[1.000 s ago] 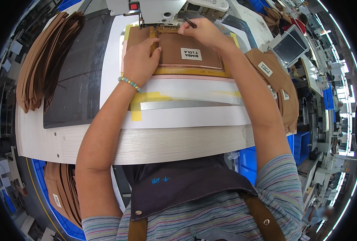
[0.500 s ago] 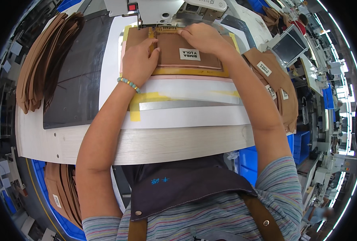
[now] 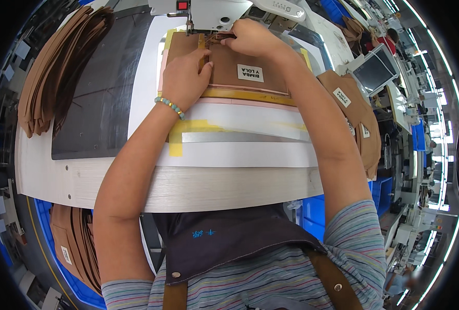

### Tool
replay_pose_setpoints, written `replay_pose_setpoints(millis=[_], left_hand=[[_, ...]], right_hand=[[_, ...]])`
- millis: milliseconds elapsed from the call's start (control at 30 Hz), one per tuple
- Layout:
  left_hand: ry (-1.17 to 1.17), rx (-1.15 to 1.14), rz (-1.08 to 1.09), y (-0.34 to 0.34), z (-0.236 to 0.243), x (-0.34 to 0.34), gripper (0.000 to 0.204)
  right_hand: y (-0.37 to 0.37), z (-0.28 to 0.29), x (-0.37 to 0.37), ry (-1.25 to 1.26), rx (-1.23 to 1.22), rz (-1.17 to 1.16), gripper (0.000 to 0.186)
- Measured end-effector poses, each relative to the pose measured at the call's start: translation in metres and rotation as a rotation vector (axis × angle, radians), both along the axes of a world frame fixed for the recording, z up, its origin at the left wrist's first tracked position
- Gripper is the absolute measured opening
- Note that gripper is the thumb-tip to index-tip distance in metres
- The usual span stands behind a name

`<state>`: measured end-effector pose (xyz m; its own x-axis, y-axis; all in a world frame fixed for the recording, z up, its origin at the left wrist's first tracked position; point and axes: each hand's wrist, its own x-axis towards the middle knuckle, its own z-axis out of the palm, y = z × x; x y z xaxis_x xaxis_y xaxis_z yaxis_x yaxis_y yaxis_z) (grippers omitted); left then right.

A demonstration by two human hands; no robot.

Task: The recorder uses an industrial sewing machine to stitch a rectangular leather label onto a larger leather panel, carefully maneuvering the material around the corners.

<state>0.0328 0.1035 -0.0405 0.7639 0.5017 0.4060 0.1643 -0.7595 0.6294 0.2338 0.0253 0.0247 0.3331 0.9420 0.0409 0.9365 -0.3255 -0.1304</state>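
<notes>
A brown bag panel (image 3: 229,62) with a white label (image 3: 250,73) lies in a flat template edged with yellow tape (image 3: 245,95), below a sewing machine head (image 3: 214,18). My left hand (image 3: 187,77), a beaded bracelet at its wrist, rests on the panel's left part. Its thumb and index finger are apart beside a narrow yellow strip (image 3: 201,42). At the panel's far edge my right hand (image 3: 252,39) is bent, fingers curled down close to the machine. Its fingertips meet at a small dark piece near the template's far edge; what they grip is partly hidden.
Brown panels stand stacked (image 3: 59,72) at the table's left, beside a dark plate (image 3: 103,88). More labelled brown pieces (image 3: 351,106) lie at the right, near a screen (image 3: 375,70). A blue bin (image 3: 46,212) with brown pieces sits below the left table edge.
My right hand has moved slightly farther away, toward the machine, and its fingers have curled down at the far edge. My left hand keeps its place on the panel. The view has shifted slightly.
</notes>
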Motion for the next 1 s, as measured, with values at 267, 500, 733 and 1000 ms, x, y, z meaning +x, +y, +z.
replay_pose_setpoints(millis=[267,500,733,1000], left_hand=[[0.017,-0.007,-0.002,-0.001,0.0,-0.003,0.03],[0.0,-0.015,-0.023,-0.003,-0.004,0.002,0.029],[0.094,0.015,-0.001,0.0,0.002,0.004,0.027],[0.068,0.088,0.005,-0.002,-0.003,0.003,0.027]], right_hand=[[-0.006,-0.004,-0.002,0.068,-0.033,0.141,0.023],[-0.051,-0.011,0.004,0.08,0.56,0.133,0.023],[-0.163,0.043,-0.011,0.138,0.304,-0.106,0.032],[-0.231,0.004,-0.047,0.248,0.067,-0.231,0.032]])
